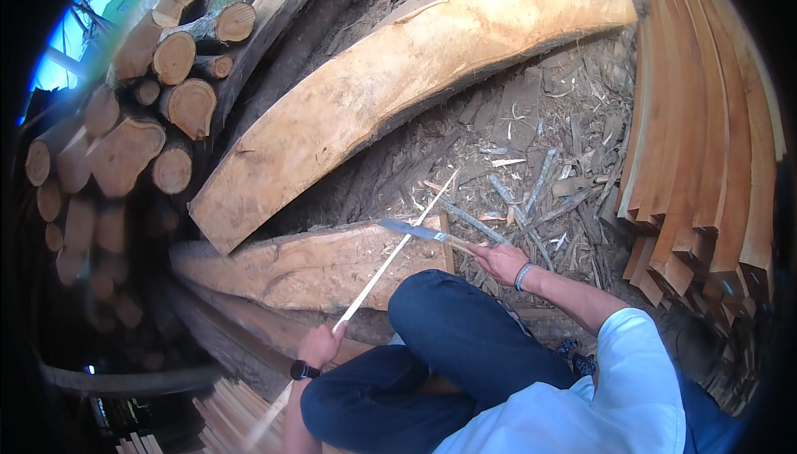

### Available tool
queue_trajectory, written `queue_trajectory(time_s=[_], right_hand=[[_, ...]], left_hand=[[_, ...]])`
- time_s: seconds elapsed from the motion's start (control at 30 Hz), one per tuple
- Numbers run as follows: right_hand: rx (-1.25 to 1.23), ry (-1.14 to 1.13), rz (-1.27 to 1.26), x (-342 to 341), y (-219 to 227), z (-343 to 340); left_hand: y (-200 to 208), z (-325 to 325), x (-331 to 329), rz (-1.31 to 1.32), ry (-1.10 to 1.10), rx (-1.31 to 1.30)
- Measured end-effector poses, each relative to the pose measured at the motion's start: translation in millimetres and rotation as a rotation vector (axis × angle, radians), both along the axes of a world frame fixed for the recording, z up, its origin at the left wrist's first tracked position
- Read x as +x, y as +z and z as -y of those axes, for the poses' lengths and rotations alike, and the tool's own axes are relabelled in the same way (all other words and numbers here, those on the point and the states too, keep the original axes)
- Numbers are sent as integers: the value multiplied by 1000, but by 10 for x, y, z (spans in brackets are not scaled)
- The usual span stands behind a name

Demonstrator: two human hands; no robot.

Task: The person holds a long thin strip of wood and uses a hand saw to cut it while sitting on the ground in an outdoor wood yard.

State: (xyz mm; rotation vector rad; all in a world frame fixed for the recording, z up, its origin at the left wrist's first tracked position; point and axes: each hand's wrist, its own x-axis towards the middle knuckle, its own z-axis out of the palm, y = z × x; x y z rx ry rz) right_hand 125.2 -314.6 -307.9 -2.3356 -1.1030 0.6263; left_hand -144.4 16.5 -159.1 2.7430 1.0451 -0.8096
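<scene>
My left hand [322,344], with a dark watch at its wrist, is closed around a long, thin, pale wooden stick [378,273]. The stick slants up and away to the right, and its lower end runs back past my forearm. A knife [407,228] with a broad grey blade and light wooden handle is gripped in my right hand [502,264]. Its blade lies across the upper part of the stick, seemingly against it. Beneath them is a flat wooden slab [282,273] in front of my bent knees.
A large curved plank [398,80] lies beyond the slab. Cut logs [124,155] are stacked at the left. Long reddish boards [706,147] are piled at the right. Shavings and bark strips [540,180] litter the ground. Thin sawn strips [224,412] lie at lower left.
</scene>
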Motion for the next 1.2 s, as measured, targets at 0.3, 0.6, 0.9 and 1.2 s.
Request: queue_trajectory(time_s=[0.3,0.6,0.9,1.2], right_hand=[[207,-65,-710,31,-370,59],[185,144,-251,-201,-192,23],[-11,-27,-92,215,-28,84],[-88,21,-112,70,189,60]], left_hand=[[-17,5,-60,-48,22,-5],[-14,19,-78,-25,29,-19],[94,84,29,-28,42,-34],[44,58,-89,-61,38,-21]])
